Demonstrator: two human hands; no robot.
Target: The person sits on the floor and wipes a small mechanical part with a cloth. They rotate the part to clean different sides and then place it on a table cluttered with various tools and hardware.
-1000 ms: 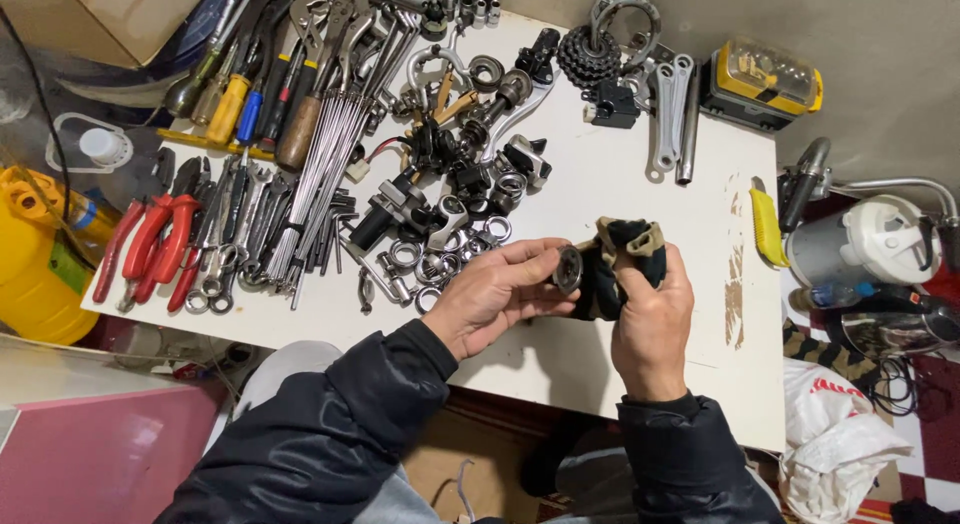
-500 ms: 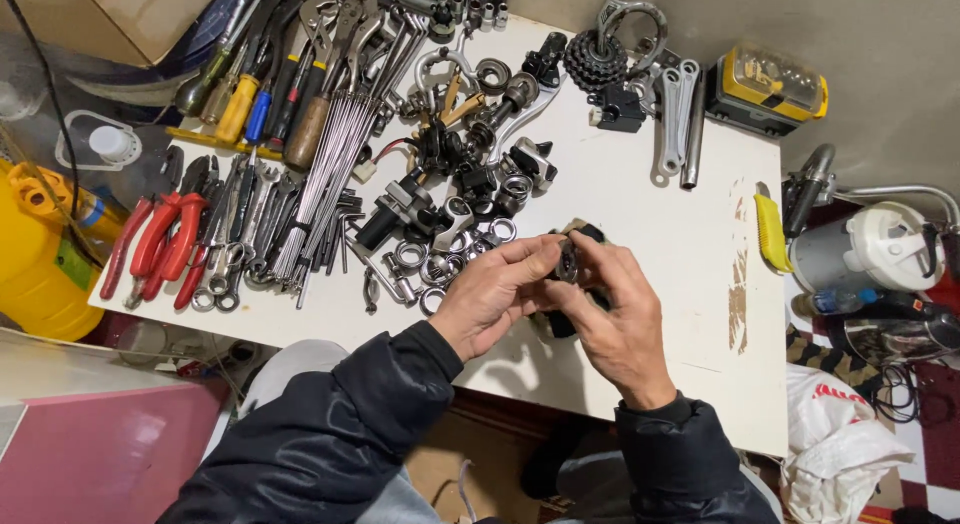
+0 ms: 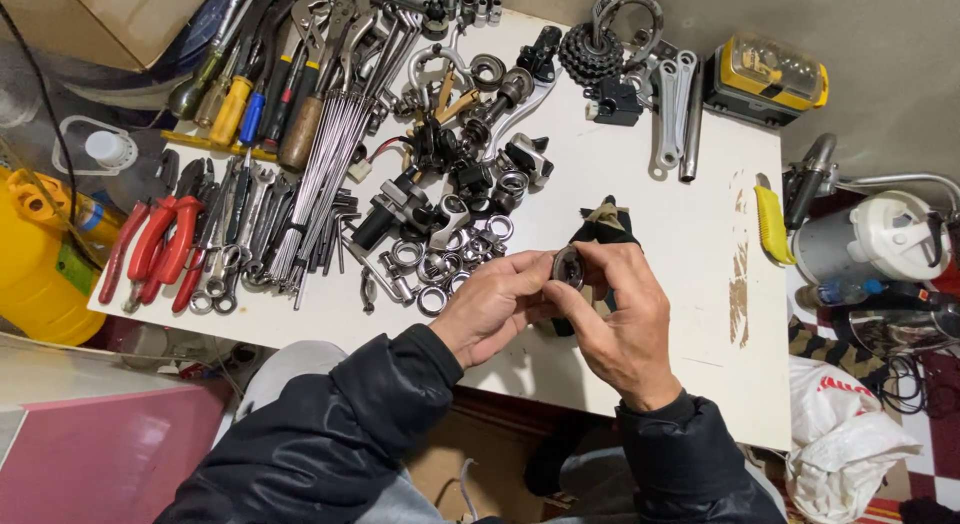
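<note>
While both dark sleeves reach in from the near edge, the left hand (image 3: 495,306) and the right hand (image 3: 620,324) meet over the front of the white table (image 3: 640,154), and pinched between their fingertips is a small round metal part (image 3: 568,268), a dark ring-shaped piece with a paler centre. Left thumb and forefinger grip its near rim; right thumb and forefinger close on the other side, so both hands are clamped on that one piece, held just above the tabletop. It looks like an inspecting or fitting step, the part turned face-up toward the eyes. A judgement only: the next move calls for a steady two-handed pinch and a careful turn, since the piece is small and would slip easily. Directly behind the right hand lies a black glove-like cloth (image 3: 600,227), partly hidden. Farther out, a scatter of loose rings and bearings (image 3: 450,259) sits beside the left hand. Beyond that, a bundle of thin steel spokes (image 3: 320,174), red-handled pliers (image 3: 150,249) at the left edge, and a black toothed cog cluster (image 3: 590,54) at the far side.
</note>
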